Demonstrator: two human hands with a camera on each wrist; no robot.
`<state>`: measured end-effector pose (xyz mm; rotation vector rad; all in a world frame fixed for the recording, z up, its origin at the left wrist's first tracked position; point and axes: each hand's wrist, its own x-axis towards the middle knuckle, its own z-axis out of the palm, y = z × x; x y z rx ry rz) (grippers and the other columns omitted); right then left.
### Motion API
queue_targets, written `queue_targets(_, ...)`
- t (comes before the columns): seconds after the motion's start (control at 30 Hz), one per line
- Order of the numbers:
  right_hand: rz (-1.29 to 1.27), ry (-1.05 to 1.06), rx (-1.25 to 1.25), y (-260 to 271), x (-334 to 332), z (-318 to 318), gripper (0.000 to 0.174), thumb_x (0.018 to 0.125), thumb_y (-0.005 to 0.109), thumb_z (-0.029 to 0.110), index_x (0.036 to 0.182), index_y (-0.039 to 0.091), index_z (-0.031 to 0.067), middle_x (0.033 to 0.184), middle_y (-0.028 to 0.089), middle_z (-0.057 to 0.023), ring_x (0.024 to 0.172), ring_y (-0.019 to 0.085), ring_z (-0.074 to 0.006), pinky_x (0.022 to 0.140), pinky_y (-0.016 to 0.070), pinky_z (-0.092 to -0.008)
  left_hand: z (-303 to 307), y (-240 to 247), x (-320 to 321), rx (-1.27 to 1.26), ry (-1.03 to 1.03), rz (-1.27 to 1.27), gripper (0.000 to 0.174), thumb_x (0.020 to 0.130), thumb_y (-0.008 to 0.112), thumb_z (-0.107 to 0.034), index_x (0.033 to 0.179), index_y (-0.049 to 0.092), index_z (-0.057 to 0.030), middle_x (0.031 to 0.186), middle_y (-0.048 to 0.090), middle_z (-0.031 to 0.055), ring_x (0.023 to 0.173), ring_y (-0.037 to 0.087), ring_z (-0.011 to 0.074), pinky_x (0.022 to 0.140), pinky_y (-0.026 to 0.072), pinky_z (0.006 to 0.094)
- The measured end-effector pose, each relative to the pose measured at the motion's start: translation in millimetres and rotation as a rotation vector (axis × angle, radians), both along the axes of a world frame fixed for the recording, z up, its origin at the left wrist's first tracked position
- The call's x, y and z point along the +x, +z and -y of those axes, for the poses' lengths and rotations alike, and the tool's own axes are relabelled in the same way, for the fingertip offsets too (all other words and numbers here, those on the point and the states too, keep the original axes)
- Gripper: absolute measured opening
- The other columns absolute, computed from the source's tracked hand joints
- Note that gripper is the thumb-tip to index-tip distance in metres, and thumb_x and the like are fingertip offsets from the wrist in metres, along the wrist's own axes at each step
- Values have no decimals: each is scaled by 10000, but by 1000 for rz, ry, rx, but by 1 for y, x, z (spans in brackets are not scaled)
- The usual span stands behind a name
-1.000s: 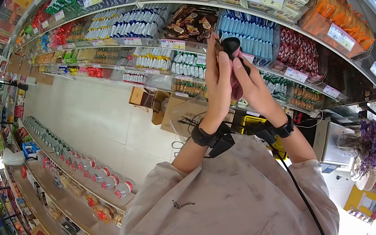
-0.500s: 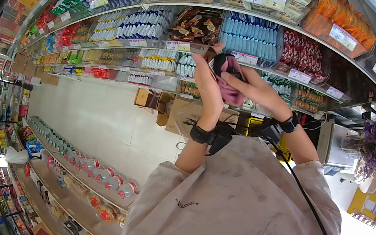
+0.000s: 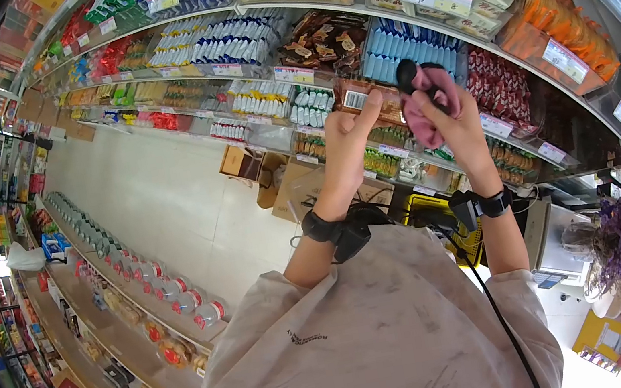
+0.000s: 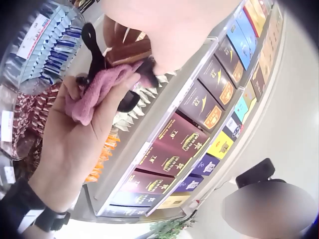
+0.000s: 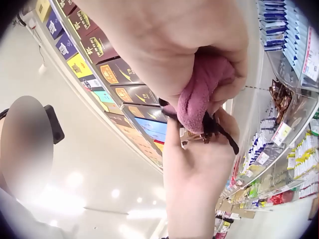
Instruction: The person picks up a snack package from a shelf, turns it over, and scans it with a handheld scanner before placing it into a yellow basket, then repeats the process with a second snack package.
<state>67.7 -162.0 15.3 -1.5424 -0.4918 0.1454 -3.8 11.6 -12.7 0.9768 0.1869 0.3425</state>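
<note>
In the head view my left hand grips a flat brown packet with a white barcode label, thumb laid along its near face. My right hand pinches a bunched pink cloth at the packet's right end. A black piece with a rounded end sticks up from the cloth; its kind is unclear. The left wrist view shows the cloth against the brown packet, with the black piece beside them. In the right wrist view, fingers curl round the cloth.
Tiered shelves of wrapped snacks stand ahead, with light-blue packets and brown packets just beyond the hands. Cardboard boxes and a yellow basket sit below. A shelf with bottles runs along the left. A black cable hangs from the right wrist.
My hands were close together round the bundle and have moved apart. The right hand with the pink cloth moved right, and the packet turned so its barcode label shows.
</note>
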Motion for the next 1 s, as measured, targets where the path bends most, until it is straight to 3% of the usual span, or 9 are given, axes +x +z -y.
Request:
queue_targets(0.13, -306, -153, 315, 5, -5, -3, 379, 988, 690, 284, 1214, 634, -14, 956, 657, 11, 813, 569, -28, 665, 461, -197, 6, 18, -3, -43, 30, 68, 188, 932, 764, -187, 906, 746, -2, 908, 734, 42, 804, 658, 62, 750, 506, 217)
queue_targets(0.17, -397, -64, 324, 7, -7, -1, 392, 1004, 663, 320, 1205, 626, -14, 977, 668, -4, 811, 594, -47, 659, 464, -200, 7, 18, -4, -44, 51, 73, 182, 929, 766, -173, 942, 750, 8, 927, 741, 50, 827, 669, 68, 769, 517, 222)
queue_targets(0.27, -375, 137, 173, -3, -16, -4, 354, 1016, 644, 300, 1180, 611, -13, 950, 662, -8, 803, 597, -60, 636, 474, -202, 9, 16, -3, 10, 19, 34, 194, 926, 758, -121, 1021, 721, 44, 984, 737, 65, 866, 670, 85, 816, 534, 238)
queue_targets(0.3, -205, 163, 0, -2, -16, -5, 323, 1026, 628, 282, 1156, 590, -11, 897, 642, -6, 753, 584, -63, 610, 470, -200, 10, 18, -4, 34, 22, 74, 202, 926, 753, -107, 1048, 708, 48, 1012, 733, 70, 887, 669, 89, 829, 536, 244)
queue_targets(0.4, -269, 200, 3, 19, -21, -4, 287, 1022, 636, 261, 1115, 574, -3, 846, 616, 8, 684, 550, -43, 575, 438, -193, 11, 24, -6, 119, 4, 136, 233, 927, 736, -66, 1117, 671, 52, 1088, 722, 84, 950, 664, 101, 857, 541, 258)
queue_targets(0.47, -248, 125, 21, 18, -24, -7, 242, 1009, 656, 211, 1101, 566, 7, 828, 605, 9, 640, 533, -26, 537, 414, -188, 7, 21, -8, 196, -42, 100, 246, 928, 723, -40, 1147, 648, 45, 1128, 712, 89, 990, 659, 107, 862, 543, 264)
queue_targets(0.73, 23, 78, 1, 0, -23, -7, 211, 989, 674, 136, 1110, 564, 2, 860, 619, 1, 673, 540, -26, 576, 434, -186, 4, 14, -4, -38, -40, 87, 277, 951, 718, -103, 1199, 621, -29, 1095, 719, 42, 965, 648, 95, 858, 507, 283)
queue_targets(0.93, -220, 69, -42, 21, -29, 3, 183, 1005, 651, 155, 1104, 577, 21, 903, 633, -20, 715, 563, -39, 582, 445, -196, 8, 21, -8, 23, 26, 100, 310, 962, 704, -108, 1245, 611, -20, 1081, 709, 26, 938, 621, 75, 849, 492, 267)
queue_targets(1.0, -129, -184, -38, 14, -20, 9, 193, 1024, 621, 188, 1120, 572, 28, 874, 616, -13, 734, 572, -46, 591, 466, -201, 9, 28, -8, 92, 72, 131, 338, 963, 697, -99, 1274, 599, -8, 1073, 705, 24, 933, 617, 72, 847, 489, 261)
